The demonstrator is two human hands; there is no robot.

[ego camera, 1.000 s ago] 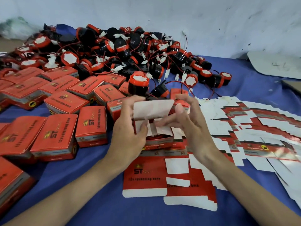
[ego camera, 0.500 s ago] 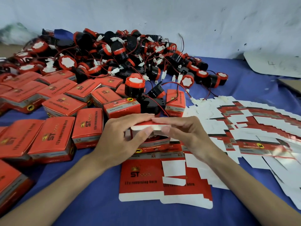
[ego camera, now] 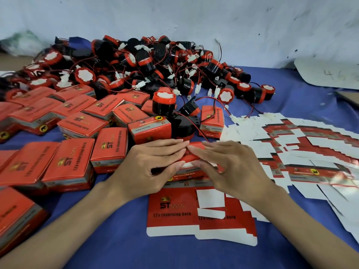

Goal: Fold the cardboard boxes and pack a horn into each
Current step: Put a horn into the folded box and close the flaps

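Note:
A red cardboard box (ego camera: pixel 191 158) sits low in the middle of the blue cloth, on top of flat box blanks (ego camera: pixel 171 210). My left hand (ego camera: pixel 155 167) and my right hand (ego camera: pixel 231 171) both hold it: the fingers lie flat across its lid, fingertips nearly meeting, and each thumb presses against its front face. My hands hide most of the box, and what is inside cannot be seen. Just behind it stands a black horn with a red rim (ego camera: pixel 164 103), and a big pile of loose horns (ego camera: pixel 155 65) with red wires lies further back.
Several closed red boxes (ego camera: pixel 73 162) lie in rows on the left, one (ego camera: pixel 149 131) just behind my left hand. A fan of flat red-and-white blanks (ego camera: pixel 310 152) spreads out on the right. A white wall (ego camera: pixel 194 20) rises behind the pile.
The white lid flap stood up a second ago; it has been folded down. My hands dropped with it and lie flat on the closed top. The view moved slightly closer.

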